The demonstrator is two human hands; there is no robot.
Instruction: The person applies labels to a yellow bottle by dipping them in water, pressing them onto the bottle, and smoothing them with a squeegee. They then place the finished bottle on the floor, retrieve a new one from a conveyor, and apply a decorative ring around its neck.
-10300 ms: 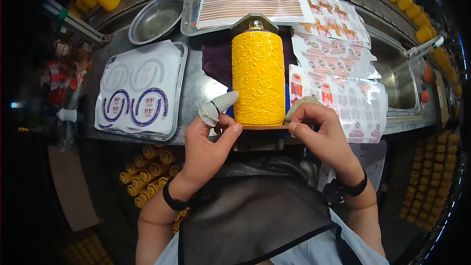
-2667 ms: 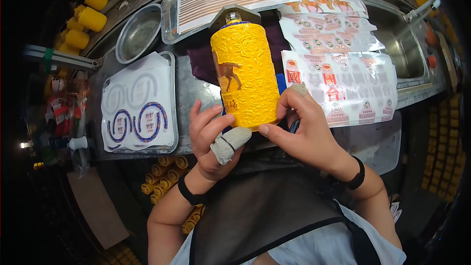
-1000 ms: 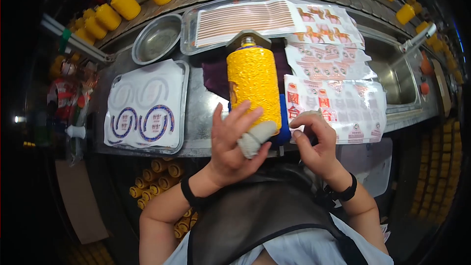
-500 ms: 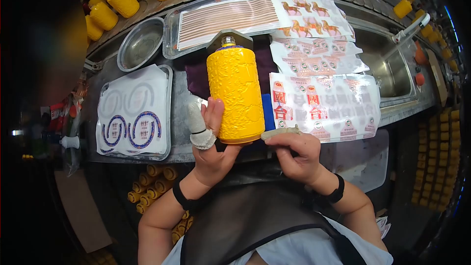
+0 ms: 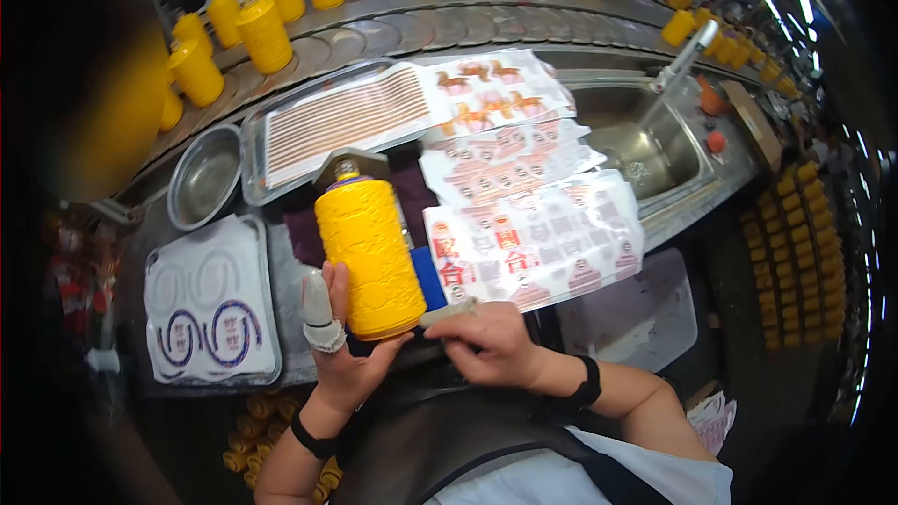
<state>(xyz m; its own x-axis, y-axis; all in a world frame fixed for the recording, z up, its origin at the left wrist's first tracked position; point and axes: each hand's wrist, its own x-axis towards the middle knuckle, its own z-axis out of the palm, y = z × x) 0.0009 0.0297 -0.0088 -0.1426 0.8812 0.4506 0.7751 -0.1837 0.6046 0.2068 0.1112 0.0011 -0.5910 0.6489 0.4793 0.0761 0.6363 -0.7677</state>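
Note:
A yellow embossed bottle (image 5: 371, 257) lies tilted in front of me, its clear neck toward a grey metal bracket (image 5: 372, 165). My left hand (image 5: 348, 365) grips its lower left side, fingers along the wall and thumb by the base; one finger wears a whitish cover. At the base's lower right edge, the covered index finger of my right hand (image 5: 491, 344) touches the bottle. The other right fingers are curled, hiding whatever they may hold. Dark purple cloth (image 5: 412, 189) and a blue piece (image 5: 427, 273) show behind the bottle.
Decal sheets (image 5: 571, 234) lie right of the bottle, before a sink (image 5: 655, 154). A striped sheet (image 5: 346, 122) rests on a tray behind. To the left are a metal bowl (image 5: 206, 178) and a tray with ring-shaped decals (image 5: 210, 318). Yellow bottles (image 5: 265, 36) line the slatted conveyor (image 5: 374, 36).
The camera view has shifted, so the bench and hands appear farther left and lower, and more of the conveyor shows. Both hands keep their places at the bottle.

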